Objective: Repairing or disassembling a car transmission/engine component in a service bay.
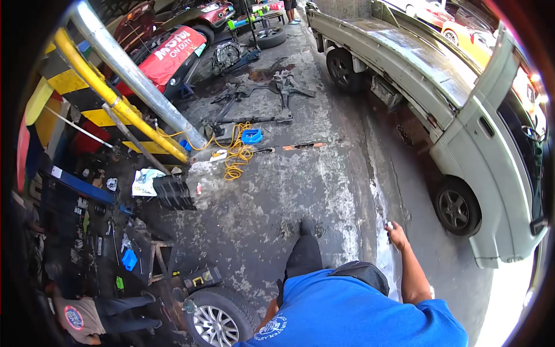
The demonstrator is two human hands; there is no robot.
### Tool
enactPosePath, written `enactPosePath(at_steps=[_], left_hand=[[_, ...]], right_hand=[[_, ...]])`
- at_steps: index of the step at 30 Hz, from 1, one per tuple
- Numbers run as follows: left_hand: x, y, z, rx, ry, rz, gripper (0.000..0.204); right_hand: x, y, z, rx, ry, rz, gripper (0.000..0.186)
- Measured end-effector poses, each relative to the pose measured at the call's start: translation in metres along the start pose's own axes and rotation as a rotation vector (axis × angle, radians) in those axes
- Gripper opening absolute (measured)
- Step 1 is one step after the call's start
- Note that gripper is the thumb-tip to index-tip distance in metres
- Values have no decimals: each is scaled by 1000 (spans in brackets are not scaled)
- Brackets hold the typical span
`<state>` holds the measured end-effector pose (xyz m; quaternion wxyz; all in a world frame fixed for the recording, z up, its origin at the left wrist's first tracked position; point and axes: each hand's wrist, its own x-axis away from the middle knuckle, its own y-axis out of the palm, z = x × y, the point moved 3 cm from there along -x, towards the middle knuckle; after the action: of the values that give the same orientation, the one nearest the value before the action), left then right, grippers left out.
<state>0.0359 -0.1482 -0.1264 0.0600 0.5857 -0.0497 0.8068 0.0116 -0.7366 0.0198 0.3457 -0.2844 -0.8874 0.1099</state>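
Observation:
My right hand point(396, 236) hangs out to the right, over the pale strip of floor between me and the truck. Its fingers are curled round a small whitish thing point(389, 225), too small to name. Of my left arm point(269, 314), only a short stretch of skin shows, low beside my dark trousers. The fingers on that side are hidden. Closest to that arm is a wheel point(217, 327) with a silver multi-spoke rim, at the lower left.
A pale flatbed truck point(462, 136) stands along the right. Yellow cord point(238, 151) and a blue tray point(252, 136) lie ahead. Dark metal frame parts point(277, 95) rest beyond. Posts point(118, 98), tools and a person in a brown shirt point(81, 315) are at left.

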Motion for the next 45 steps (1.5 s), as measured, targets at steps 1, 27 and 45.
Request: enactPosePath(at_steps=[1, 27, 45], left_hand=[[-12, 17, 22, -78, 29, 2, 45], [-204, 340, 1052, -771, 642, 388, 46], [-320, 532, 1234, -587, 318, -118, 41]], right_hand=[[-29, -8, -25, -43, -1, 7, 32], [-704, -22, -277, 199, 117, -95, 32], [-1175, 14, -1028, 57, -228, -369, 31]])
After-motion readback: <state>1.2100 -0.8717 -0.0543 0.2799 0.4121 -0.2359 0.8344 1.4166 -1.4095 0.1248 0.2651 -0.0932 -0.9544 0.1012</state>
